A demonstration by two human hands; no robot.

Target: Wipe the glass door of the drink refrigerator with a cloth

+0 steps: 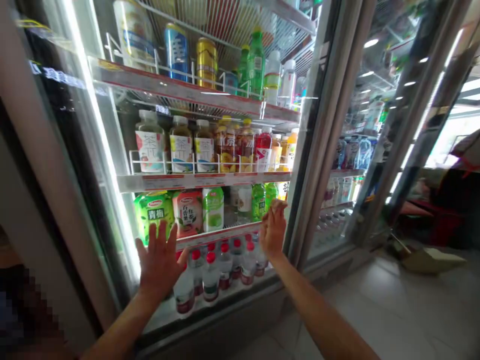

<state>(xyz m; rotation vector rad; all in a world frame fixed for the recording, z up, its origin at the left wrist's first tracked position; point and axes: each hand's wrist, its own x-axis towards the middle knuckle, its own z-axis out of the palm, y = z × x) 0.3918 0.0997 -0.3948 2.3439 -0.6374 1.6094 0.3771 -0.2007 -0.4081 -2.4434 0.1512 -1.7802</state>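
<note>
My left hand (159, 262) is raised with its fingers spread and nothing in it, in front of a green bottle (153, 212) in a lit drinks cooler. To the right, my right hand (273, 227) is up with fingers stretched and slightly blurred, near small green bottles (258, 202). Between the hands are a pink-labelled bottle (188, 214) and a light green bottle (213, 210) on the same shelf. Red-capped water bottles (210, 277) stand on the cooler's bottom level. Whether either hand touches the glass is unclear.
Higher shelves hold tea bottles (181, 145), a blue can (176, 52) and a gold can (206, 62). A metal door frame (328, 125) borders the right side, with another cooler section beyond. At far right, a flattened cardboard piece (431, 261) lies on the tiled floor (360, 305).
</note>
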